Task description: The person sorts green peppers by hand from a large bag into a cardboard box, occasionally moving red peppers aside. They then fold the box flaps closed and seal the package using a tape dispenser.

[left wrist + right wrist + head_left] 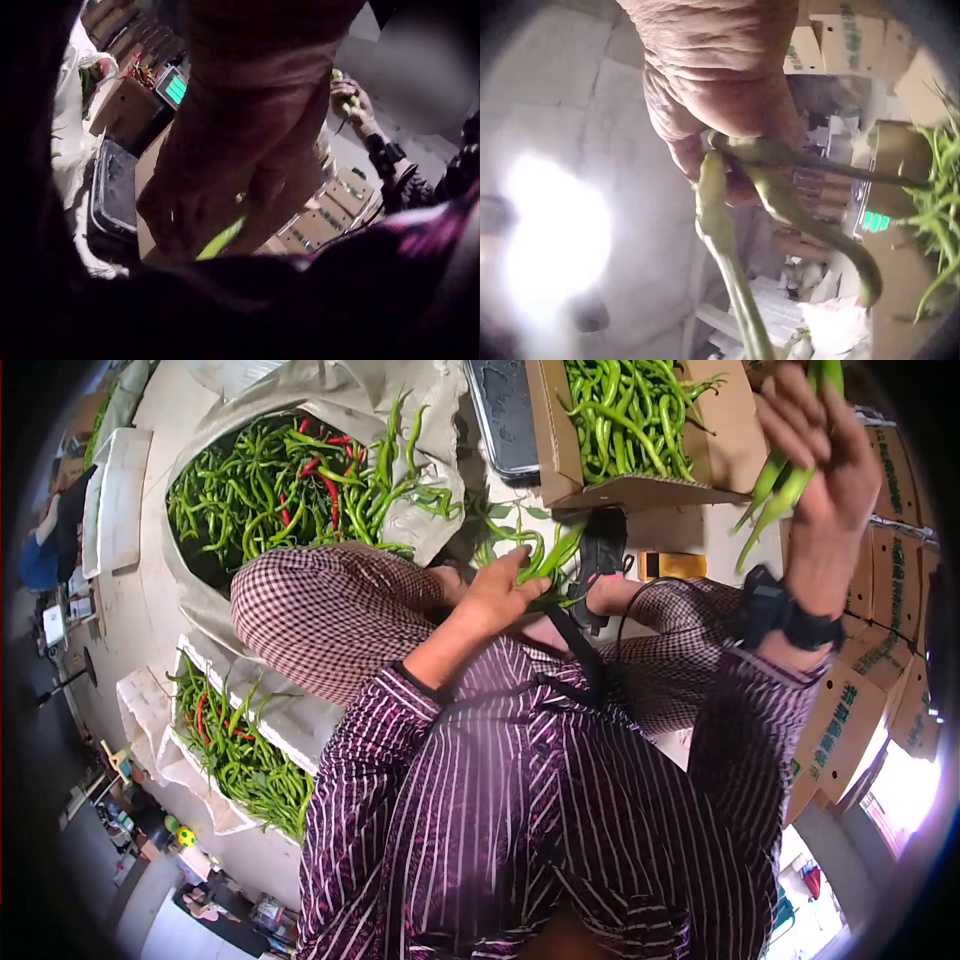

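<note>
Low in front of the body, my left hand grips a few long green chili peppers. The left wrist view is dark, with one bright green chili pepper showing by the fingers. Raised at the right, my right hand holds several green chili peppers that hang below the palm. In the right wrist view two of these chili peppers dangle from curled fingers, partly hidden by the hand. Between the hands, at the top, stands a cardboard box holding green chili peppers.
A large open sack of green and red chili peppers lies at the left. Below it sits a white foam box with more. A dark lidded bin stands beside the cardboard box. Printed cartons are stacked at the right.
</note>
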Available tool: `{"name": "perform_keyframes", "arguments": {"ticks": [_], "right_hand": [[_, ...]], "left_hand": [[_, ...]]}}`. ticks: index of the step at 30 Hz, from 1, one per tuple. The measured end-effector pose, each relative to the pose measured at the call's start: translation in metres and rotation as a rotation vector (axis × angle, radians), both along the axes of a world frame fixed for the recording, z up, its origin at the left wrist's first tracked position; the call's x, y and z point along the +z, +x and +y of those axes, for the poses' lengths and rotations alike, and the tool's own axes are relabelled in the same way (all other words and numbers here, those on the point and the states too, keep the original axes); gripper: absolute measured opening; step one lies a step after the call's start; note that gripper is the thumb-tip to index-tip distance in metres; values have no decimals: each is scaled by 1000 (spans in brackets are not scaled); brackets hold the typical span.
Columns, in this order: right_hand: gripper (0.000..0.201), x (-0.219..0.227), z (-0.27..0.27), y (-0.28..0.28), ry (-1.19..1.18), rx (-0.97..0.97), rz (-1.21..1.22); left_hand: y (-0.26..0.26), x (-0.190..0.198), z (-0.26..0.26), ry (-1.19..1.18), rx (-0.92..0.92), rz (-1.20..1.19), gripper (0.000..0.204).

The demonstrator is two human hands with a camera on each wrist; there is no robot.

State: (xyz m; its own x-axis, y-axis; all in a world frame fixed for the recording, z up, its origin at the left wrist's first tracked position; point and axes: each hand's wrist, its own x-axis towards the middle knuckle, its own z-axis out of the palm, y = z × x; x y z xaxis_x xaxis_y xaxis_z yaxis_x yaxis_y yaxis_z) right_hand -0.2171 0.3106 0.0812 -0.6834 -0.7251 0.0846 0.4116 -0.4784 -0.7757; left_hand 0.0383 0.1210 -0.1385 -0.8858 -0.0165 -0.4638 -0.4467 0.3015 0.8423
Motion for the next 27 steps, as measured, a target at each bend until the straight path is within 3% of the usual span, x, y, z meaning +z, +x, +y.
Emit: {"name": "perform_keyframes", "arguments": {"ticks": [1, 2, 4, 6, 8, 10, 11, 13, 17, 20, 22, 23, 24, 27], "right_hand": [[29, 7, -12, 2, 86, -58, 181], [32, 13, -27, 5, 170, -114, 363], [32, 9, -36, -13, 644, -297, 465], [42, -2, -54, -8, 721, -211, 165], [51, -23, -67, 0, 621, -341, 322], [55, -42, -48, -48, 757, -185, 232], [47, -38, -42, -55, 637, -135, 167], [31, -32, -35, -78, 645, -155, 177], [28, -23, -42, -95, 749, -228, 289], [55, -37, -60, -93, 977, -167, 617], [69, -58, -57, -96, 964, -191, 721], [73, -57, -50, -105, 1032, -142, 684], [59, -62, -41, -116, 1039, -137, 664], [54, -50, -17, -119, 1030, -169, 483]], "left_hand": [[-1, 16, -4, -103, -117, 9, 56], [-1, 35, -11, -101, -117, -2, 56], [2, 76, -29, 125, 49, 10, 46], [6, 111, -54, 224, 200, 116, 38], [10, 141, -70, 445, 489, 115, 34], [18, 141, -90, 347, 602, 212, 33], [18, 146, -93, 353, 586, 245, 33], [19, 158, -96, 454, 680, 243, 36], [13, 170, -90, 443, 623, 202, 37], [2, 186, -83, 471, 534, 220, 34], [-2, 196, -83, 477, 492, 209, 31], [-3, 200, -83, 498, 485, 217, 31], [-5, 201, -84, 521, 480, 220, 30], [-14, 201, -86, 542, 479, 204, 28]]}}
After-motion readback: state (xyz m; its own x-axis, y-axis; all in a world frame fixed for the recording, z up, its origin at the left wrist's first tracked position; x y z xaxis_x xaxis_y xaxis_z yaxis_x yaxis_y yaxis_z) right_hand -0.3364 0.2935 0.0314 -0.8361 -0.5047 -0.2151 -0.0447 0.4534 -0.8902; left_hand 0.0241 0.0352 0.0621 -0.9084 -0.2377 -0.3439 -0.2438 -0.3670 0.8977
